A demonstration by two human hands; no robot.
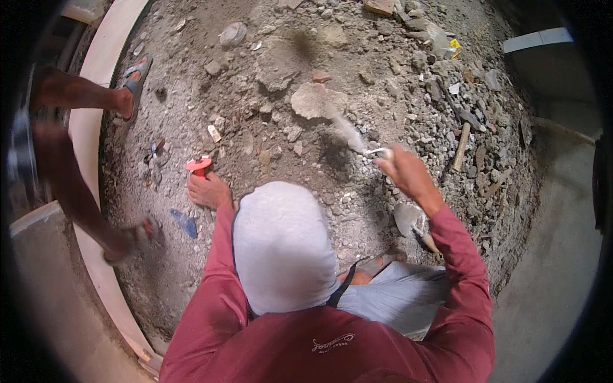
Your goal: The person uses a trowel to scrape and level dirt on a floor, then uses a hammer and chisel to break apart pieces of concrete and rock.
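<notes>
Neither my left hand nor my right hand is in view. Below me a co-worker point(274, 249) in a pale hood and maroon top sits with their back to me on rubble-strewn dirt point(242, 102). Their left hand point(209, 190) holds a red tool with a wide guard point(198, 164), probably a chisel. Their right hand point(408, 172) grips a small white-handled tool point(382, 153), whose far end is blurred in pale dust. A flat-bladed tool point(407, 219) with a wooden handle lies right of the co-worker, partly behind their arm.
Another person's legs point(83, 96) in sandals are at left beside a pale board edge point(96, 159). A wooden-handled tool point(461, 143), broken slabs point(313, 102) and a blue scrap point(184, 223) lie on the dirt. A concrete ledge point(555, 223) borders the right.
</notes>
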